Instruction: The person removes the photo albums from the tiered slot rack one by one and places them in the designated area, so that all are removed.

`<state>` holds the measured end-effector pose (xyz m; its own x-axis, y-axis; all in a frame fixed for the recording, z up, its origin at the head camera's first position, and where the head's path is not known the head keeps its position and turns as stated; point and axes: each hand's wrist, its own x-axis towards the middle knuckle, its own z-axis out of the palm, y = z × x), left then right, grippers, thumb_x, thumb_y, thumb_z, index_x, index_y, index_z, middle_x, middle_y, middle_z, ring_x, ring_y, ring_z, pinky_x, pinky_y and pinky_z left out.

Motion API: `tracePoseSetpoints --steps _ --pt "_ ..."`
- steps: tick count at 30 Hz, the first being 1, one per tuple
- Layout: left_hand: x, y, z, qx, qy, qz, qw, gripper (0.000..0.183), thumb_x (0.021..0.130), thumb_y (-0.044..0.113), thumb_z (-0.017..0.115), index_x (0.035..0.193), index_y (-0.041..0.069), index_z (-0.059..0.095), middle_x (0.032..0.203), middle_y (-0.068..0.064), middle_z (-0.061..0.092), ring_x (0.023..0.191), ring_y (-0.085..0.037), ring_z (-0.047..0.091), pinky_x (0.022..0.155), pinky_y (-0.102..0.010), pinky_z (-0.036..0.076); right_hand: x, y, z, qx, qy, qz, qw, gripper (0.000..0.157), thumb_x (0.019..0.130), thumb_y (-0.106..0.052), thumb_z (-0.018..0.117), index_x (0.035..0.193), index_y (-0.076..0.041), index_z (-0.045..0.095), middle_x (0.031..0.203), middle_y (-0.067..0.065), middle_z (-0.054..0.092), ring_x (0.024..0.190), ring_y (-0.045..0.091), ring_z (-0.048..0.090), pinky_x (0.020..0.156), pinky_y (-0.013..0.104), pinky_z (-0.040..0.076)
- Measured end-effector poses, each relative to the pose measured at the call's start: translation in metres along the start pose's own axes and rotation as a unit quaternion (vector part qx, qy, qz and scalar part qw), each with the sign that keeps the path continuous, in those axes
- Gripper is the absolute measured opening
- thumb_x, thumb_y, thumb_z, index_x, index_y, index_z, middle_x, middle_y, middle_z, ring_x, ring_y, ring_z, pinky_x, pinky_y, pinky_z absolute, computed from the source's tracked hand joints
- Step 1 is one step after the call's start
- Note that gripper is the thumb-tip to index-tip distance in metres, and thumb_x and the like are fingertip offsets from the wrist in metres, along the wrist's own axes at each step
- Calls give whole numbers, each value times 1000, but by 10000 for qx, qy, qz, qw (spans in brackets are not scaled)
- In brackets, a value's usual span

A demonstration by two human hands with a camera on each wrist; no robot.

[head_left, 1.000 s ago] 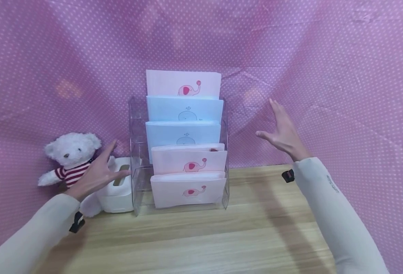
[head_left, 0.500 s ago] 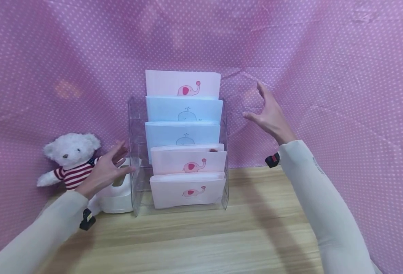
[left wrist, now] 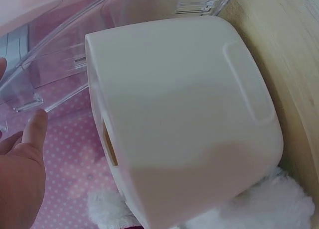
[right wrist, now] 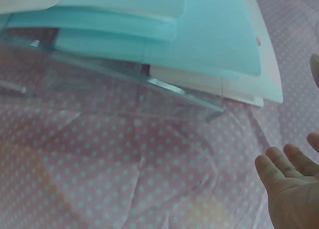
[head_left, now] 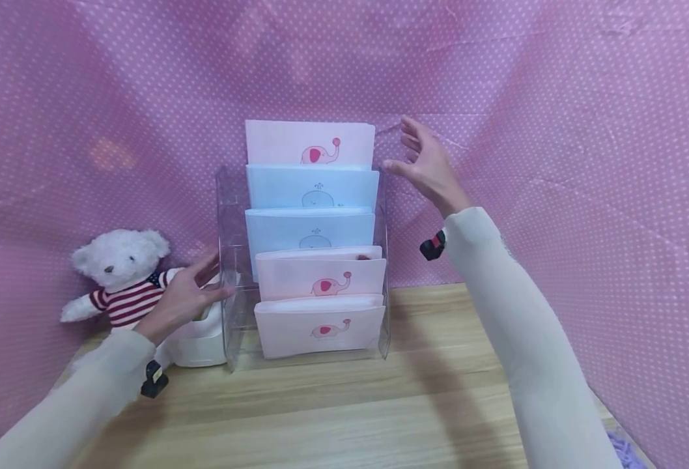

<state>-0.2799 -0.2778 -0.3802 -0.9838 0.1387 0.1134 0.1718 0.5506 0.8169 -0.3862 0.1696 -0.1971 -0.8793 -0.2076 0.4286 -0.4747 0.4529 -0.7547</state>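
A clear plastic tiered rack stands upright on the table, holding several stepped folders. At the top is a pink elephant folder; below it come two light blue whale folders, then pink elephant folders at the front. My left hand is at the rack's left side with fingers extended and thumb apart. In the left wrist view its thumb reaches the clear panel's edge; contact is unclear. My right hand hovers beside the rack's upper right, fingers spread and holding nothing. In the right wrist view, a gap separates this hand from the folders.
Left of the rack sits a white box with a slotted top, partly behind my left hand. A white teddy bear in a striped shirt leans beside it. Pink dotted cloth surrounds the wooden table. Something purple shows at lower right.
My right hand has moved left and up, nearer the rack's upper right. My left hand has shifted slightly right to the rack's left side. The rack and folders stay put.
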Motion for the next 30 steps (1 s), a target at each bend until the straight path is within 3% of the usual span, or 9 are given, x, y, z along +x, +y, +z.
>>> tracePoseSetpoints --steps 5,11,20,30 --pt "-1 -3 1 153 62 -23 9999 99 91 35 76 163 15 11 164 -22 29 136 -43 53 109 -44 44 13 -11 9 47 41 158 9999 90 89 -29 78 160 -35 25 168 -4 27 153 18 35 123 37 35" --pt "0 -3 3 43 131 -79 9999 92 93 21 75 162 8 16 160 -26 35 141 -44 47 110 -44 42 26 -18 18 108 21 178 9998 88 89 -25 79 159 -34 27 167 -4 32 151 20 37 122 38 37" --pt "-4 -5 4 241 190 -91 9995 88 93 23 75 159 -2 21 158 -25 37 140 -43 47 108 -43 44 39 -21 32 -42 -64 209 9998 84 90 -25 77 159 -32 30 166 -8 33 151 14 36 122 33 36" --pt "-3 -3 4 221 194 -171 9994 85 93 21 75 159 2 24 160 -22 35 140 -42 48 105 -40 46 51 -26 37 -40 -81 369 9993 80 89 -23 78 156 -32 36 163 -6 39 146 17 44 122 34 37"
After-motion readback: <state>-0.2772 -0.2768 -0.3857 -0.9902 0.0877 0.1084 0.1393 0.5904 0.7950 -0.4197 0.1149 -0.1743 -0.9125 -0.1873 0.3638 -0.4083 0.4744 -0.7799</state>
